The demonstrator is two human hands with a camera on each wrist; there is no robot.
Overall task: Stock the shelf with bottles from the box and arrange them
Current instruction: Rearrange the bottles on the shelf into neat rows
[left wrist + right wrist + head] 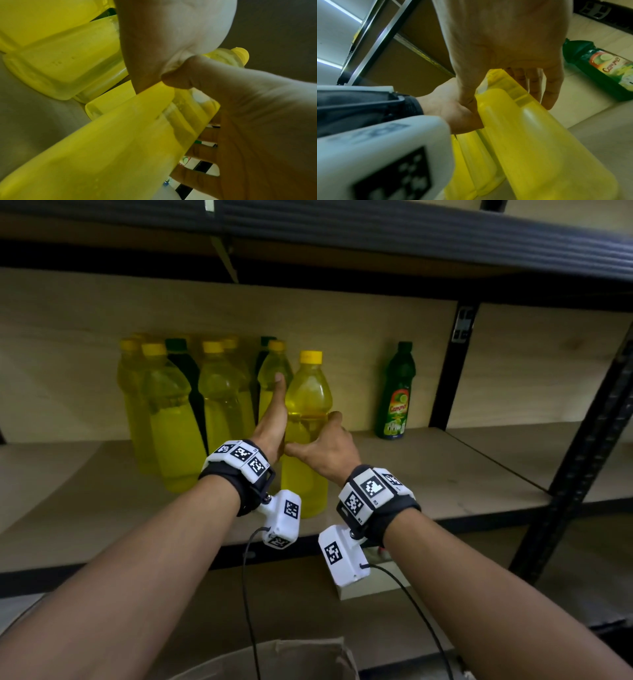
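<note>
A tall yellow bottle (308, 392) (120, 142) (539, 135) with a yellow cap stands near the front of the wooden shelf (445, 474). My left hand (274, 419) (171, 33) lies flat against its left side, fingers straight and pointing up. My right hand (322, 440) (505, 40) grips its right side, with the thumb across the front and the fingers round the back. To the left, a cluster of several yellow bottles (171, 412) stands against the back wall, with dark green bottles (181, 354) among them. The cardboard box (274, 659) shows at the bottom edge.
A single green labelled bottle (394, 402) (604, 67) stands alone at the back right of the shelf. A black metal upright (582, 457) rises at the right, and a dark upper shelf edge (411, 237) hangs overhead. Bare shelf board lies between the held bottle and the green one.
</note>
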